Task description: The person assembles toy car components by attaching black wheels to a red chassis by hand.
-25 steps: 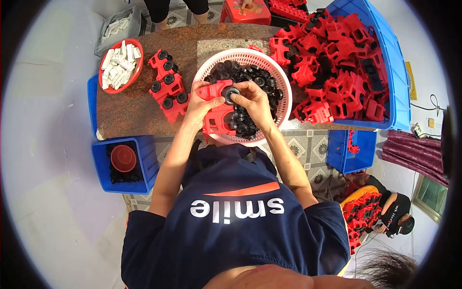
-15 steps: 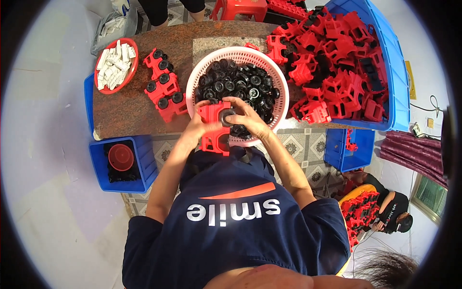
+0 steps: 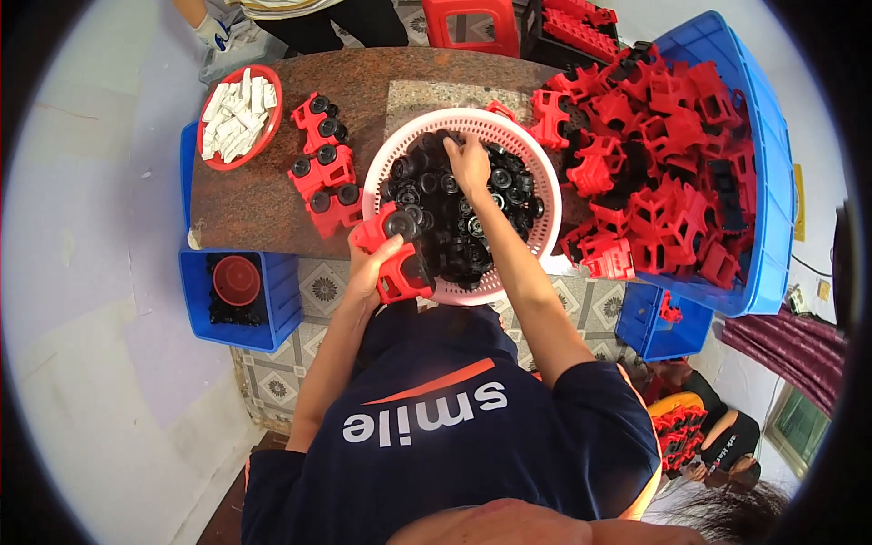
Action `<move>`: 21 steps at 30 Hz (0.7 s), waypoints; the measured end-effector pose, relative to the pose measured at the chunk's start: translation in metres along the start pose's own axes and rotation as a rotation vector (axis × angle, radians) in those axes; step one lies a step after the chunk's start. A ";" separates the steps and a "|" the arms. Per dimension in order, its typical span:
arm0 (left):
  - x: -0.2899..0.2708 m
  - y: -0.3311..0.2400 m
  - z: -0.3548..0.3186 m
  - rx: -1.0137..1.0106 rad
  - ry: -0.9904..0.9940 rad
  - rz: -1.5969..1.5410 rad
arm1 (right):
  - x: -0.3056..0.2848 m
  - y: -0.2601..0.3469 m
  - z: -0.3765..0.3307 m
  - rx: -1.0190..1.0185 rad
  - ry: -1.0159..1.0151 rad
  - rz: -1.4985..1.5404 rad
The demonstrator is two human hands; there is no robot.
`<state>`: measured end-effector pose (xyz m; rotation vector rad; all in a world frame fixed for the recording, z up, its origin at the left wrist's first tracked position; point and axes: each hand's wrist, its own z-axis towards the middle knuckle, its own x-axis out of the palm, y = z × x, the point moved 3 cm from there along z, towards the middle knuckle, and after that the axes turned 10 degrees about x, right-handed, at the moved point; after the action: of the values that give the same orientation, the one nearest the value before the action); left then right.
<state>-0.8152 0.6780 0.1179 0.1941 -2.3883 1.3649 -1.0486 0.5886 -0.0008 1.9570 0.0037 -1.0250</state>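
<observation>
My left hand (image 3: 372,265) grips a red plastic toy-car body (image 3: 392,257) with a black wheel on its upper end, held at the near rim of a pink round basket (image 3: 536,177). The basket is full of black wheels (image 3: 436,204). My right hand (image 3: 470,163) reaches into the far half of that basket, fingers down among the wheels; whether it holds one is hidden. Three red car bodies with black wheels fitted (image 3: 324,163) lie on the brown table to the left of the basket.
A red bowl of white pieces (image 3: 238,113) sits at the table's far left. A big blue crate (image 3: 754,173) heaped with red car bodies stands on the right. A blue bin with a red cup (image 3: 238,282) is below the table's left end. Another person stands beyond the table.
My hands were together on the red body over the basket's near rim. Now my right hand has left it and reached into the wheels, while my left hand keeps the body, lowered to the left.
</observation>
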 end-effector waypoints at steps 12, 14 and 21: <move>-0.005 -0.020 0.054 0.194 -0.159 -0.108 | -0.068 -0.006 -0.062 0.158 0.549 0.901; -0.005 -0.017 0.064 0.249 -0.094 -0.064 | -0.094 0.018 -0.094 0.083 0.597 0.887; 0.027 -0.023 0.062 0.212 -0.009 0.015 | -0.113 0.059 -0.150 -0.020 0.641 0.555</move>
<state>-0.8487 0.6152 0.1185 0.2405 -2.2534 1.6271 -1.0031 0.7024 0.1531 2.0212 -0.1613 -0.0252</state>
